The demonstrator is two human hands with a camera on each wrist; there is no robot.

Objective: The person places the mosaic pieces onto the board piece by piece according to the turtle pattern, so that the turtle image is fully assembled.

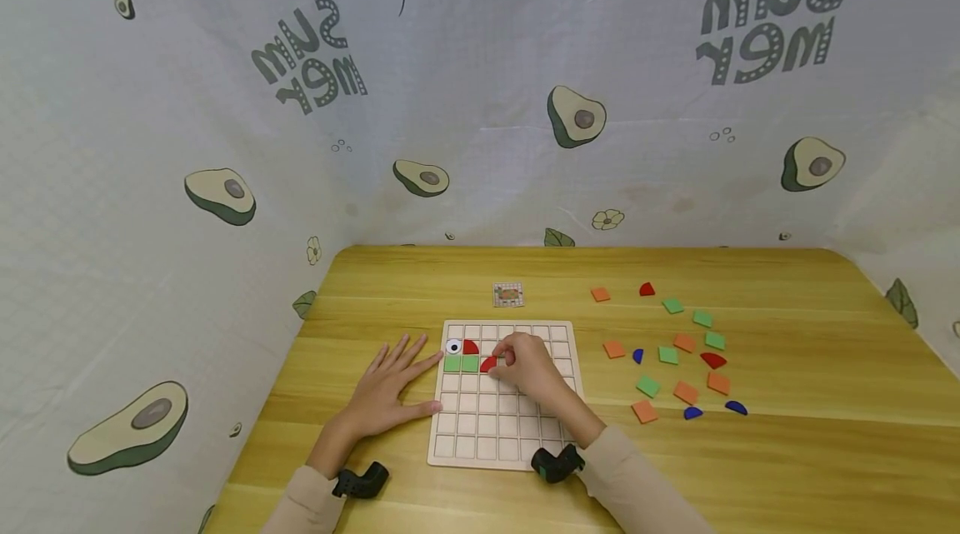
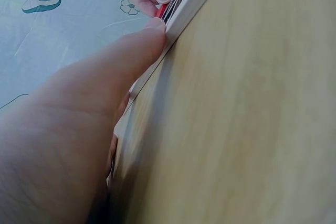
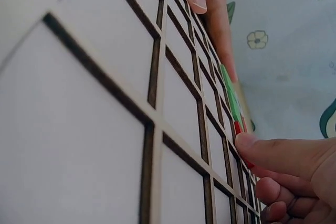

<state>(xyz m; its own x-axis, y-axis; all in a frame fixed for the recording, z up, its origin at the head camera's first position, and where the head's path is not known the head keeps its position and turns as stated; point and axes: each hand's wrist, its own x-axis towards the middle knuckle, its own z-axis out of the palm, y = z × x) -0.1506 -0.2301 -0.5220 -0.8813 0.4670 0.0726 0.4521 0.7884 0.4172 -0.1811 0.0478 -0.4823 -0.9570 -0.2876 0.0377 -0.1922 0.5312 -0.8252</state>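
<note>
In the head view we get bright, soft light, spread evenly over the hanging cloth (image 1: 487, 209) and the tabletop (image 1: 817, 326) — where it comes from we cannot tell. Both wrist views look dimmer and greyer to us. In the left one, a soft-edged shadow (image 2: 151, 119) stretches along the tabletop beside the left hand (image 2: 89, 98), and the wood grain is smeared. In the right one, we find the grid board (image 3: 94, 135) pale and blurred up close — crisper farther off.
</note>
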